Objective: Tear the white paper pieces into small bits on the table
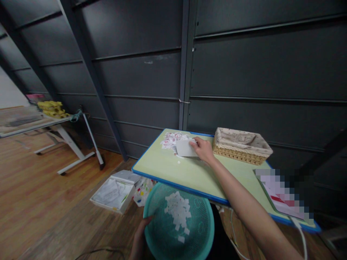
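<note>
My right hand point(204, 149) grips a flat white card point(186, 148) by its right end, low over the table top. Just beyond the card lies a pile of small paper scraps point(170, 140), white with reddish marks. With my left hand point(144, 225) I hold the left rim of a teal plastic basket point(208, 220), fingers partly hidden behind the wall. It sits below the table's front edge. Inside it rests a heap of small white paper pieces point(177, 209). A tiny white scrap point(179, 162) lies by itself on the table.
The pale green table point(154, 162) has a blue edge. A lined wicker basket point(238, 155) and a partly blurred flat item point(279, 195) stand on its right side. On the floor at left are a white box point(112, 195) and a dotted bag point(142, 191). A dark panel wall point(146, 79) rises behind.
</note>
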